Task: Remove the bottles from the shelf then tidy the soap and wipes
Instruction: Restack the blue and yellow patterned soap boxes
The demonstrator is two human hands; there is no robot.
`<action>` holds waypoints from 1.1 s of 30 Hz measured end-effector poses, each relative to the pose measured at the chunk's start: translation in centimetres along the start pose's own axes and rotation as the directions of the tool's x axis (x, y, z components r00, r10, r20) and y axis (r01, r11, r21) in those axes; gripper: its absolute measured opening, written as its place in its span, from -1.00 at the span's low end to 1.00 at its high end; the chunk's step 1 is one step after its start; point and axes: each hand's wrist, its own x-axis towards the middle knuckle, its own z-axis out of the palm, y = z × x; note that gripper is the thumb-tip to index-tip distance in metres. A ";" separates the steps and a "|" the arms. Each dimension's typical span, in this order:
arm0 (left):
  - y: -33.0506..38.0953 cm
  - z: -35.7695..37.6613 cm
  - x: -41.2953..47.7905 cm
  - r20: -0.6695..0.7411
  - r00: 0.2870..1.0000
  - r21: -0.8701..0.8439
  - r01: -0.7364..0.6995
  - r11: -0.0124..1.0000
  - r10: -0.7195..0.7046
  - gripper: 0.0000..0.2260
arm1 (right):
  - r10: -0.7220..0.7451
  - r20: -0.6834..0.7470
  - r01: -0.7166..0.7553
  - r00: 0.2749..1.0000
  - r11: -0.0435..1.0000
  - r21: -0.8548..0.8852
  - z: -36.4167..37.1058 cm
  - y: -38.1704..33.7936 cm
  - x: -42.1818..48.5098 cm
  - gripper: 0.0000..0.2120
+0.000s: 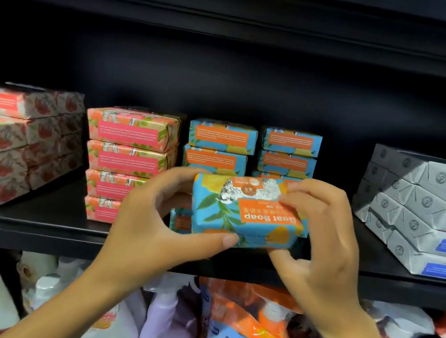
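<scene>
Both hands pinch blue goat soap bar just in front of blue stacks: left hand thumb under near edge, right hand at right end. Label upside down; judge: rotate, seat flush on stack, align edges.

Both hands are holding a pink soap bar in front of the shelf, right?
Not quite. In the head view, the left hand and right hand hold a blue soap bar with an orange label, not a pink one, in front of the shelf. The pink soap bars sit stacked on the shelf.
</scene>
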 end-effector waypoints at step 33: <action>-3.0 1.2 -0.3 -0.116 0.834 0.712 -0.309 0.631 0.539 -0.85 | 0.371 0.304 -0.360 0.878 0.928 -0.095 -1.4 3.3 -2.3 -0.67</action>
